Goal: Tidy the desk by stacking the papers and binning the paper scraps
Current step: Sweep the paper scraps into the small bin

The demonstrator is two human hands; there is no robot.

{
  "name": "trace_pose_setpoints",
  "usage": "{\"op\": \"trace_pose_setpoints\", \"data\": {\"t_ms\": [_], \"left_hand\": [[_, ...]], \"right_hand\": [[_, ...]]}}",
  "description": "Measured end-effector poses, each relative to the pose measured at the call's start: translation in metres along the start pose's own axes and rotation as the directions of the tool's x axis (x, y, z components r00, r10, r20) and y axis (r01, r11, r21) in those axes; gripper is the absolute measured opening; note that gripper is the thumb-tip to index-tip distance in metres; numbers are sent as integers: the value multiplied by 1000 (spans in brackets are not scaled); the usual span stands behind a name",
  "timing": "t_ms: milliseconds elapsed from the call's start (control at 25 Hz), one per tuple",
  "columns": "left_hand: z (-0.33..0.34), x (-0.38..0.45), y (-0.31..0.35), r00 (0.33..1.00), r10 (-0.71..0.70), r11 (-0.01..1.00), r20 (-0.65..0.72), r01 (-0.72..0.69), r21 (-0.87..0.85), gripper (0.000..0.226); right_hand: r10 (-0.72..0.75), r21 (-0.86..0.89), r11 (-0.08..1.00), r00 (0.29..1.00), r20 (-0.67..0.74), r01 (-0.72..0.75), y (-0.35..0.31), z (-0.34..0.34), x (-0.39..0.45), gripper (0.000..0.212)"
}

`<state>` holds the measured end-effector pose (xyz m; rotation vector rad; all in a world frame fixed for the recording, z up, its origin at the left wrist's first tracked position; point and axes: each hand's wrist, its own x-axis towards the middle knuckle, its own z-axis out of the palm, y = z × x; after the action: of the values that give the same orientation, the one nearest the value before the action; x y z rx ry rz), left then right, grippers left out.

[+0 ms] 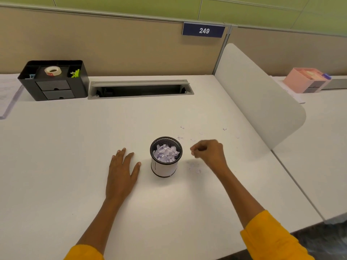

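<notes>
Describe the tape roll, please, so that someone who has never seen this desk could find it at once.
Look to the far left of the white desk, where a black organiser stands against the beige partition. The tape roll lies flat in its top middle compartment. It is a pale ring with red print, unlike the green clip in the compartment to its right.

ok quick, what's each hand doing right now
Left hand: open, flat on the desk.
Right hand: fingers curled in a pinch; whether it holds a paper scrap cannot be told.
</notes>
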<state>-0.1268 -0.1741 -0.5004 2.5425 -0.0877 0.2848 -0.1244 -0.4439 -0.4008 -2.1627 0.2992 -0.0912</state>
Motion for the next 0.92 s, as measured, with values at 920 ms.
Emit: {"op": "trace_pose_setpoints", "data": {"t_ms": [920], "left_hand": [[-24,-1,83,961,8,783,278,167,-599,107]], "right_hand": [[263,392,843,918,297,-369,32,6,-9,21]]}}
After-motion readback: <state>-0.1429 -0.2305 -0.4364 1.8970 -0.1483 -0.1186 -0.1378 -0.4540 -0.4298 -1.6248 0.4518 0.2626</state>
